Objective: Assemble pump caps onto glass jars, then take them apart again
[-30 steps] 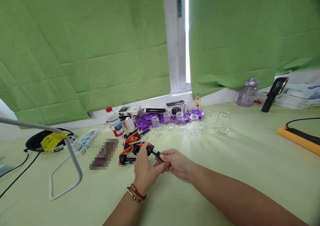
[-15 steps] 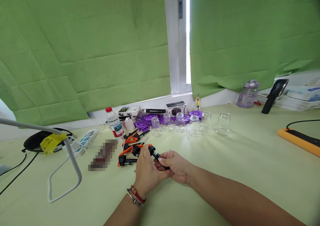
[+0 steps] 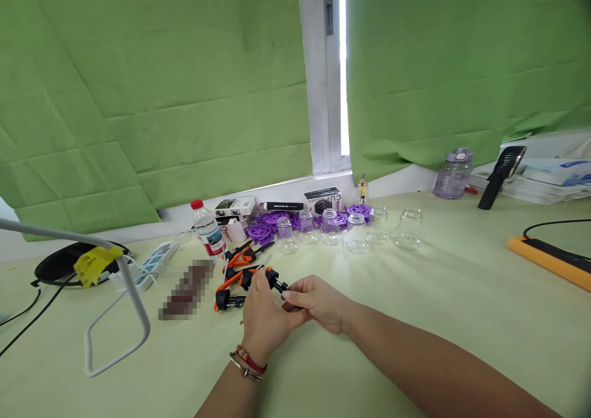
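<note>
And here's the black piece, just above the near-middle of the bench, a slim shaft below a wider head, slanting down to the right. Both hands are closed on it: the left hand grips around the head end, the right hand pinches the lower shaft, fingertips partly hidden. By the look of it, it's light, stiff plastic, a bit slick; the thin shaft would be the weak spot, so the broad head seems the sure place to hold, with a gentle pinch on the shaft to steady it.

Just left, more orange-and-black pieces lie in a loose heap. Farther back, glass jars stand in a row, clear and surely breakable, purple parts behind them, and a red-capped bottle at far left of the heap.
</note>
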`<move>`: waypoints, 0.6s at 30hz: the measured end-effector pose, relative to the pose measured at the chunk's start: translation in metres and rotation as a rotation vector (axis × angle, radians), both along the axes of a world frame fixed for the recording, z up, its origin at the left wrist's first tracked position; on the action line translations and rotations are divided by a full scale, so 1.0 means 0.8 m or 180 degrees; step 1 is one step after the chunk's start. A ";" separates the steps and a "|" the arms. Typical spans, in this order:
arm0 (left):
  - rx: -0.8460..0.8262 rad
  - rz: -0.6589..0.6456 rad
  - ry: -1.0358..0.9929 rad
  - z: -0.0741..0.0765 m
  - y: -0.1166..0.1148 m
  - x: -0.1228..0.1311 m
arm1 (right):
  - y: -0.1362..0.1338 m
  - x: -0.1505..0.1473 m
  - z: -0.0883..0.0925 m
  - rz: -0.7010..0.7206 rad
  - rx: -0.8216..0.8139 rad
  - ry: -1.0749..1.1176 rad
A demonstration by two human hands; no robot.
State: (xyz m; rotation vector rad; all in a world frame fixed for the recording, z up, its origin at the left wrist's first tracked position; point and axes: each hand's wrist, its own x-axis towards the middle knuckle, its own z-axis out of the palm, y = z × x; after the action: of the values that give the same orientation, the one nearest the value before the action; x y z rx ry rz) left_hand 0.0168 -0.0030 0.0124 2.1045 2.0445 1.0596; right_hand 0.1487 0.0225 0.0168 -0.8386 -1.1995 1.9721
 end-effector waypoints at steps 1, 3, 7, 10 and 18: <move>0.0010 0.0008 0.0031 -0.001 0.000 0.000 | 0.001 0.002 0.001 -0.0024 0.0128 -0.0195; -0.0001 0.0018 0.0073 -0.003 0.001 -0.001 | 0.001 0.005 0.001 -0.0043 0.0360 -0.0505; -0.0111 0.0101 0.0041 -0.006 0.001 -0.002 | 0.000 0.008 -0.002 0.0184 0.0575 -0.0811; -0.0107 0.0100 -0.0027 -0.005 0.000 -0.002 | -0.002 0.007 -0.001 0.0233 0.0584 -0.0900; -0.0152 0.0185 -0.0022 0.001 -0.004 0.000 | -0.007 -0.004 -0.001 0.0018 0.0606 -0.0763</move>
State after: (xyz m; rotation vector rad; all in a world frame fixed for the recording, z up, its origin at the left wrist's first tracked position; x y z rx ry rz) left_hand 0.0166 -0.0064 0.0134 2.0285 2.1180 1.0129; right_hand 0.1459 0.0172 0.0156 -0.9927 -1.5018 1.7640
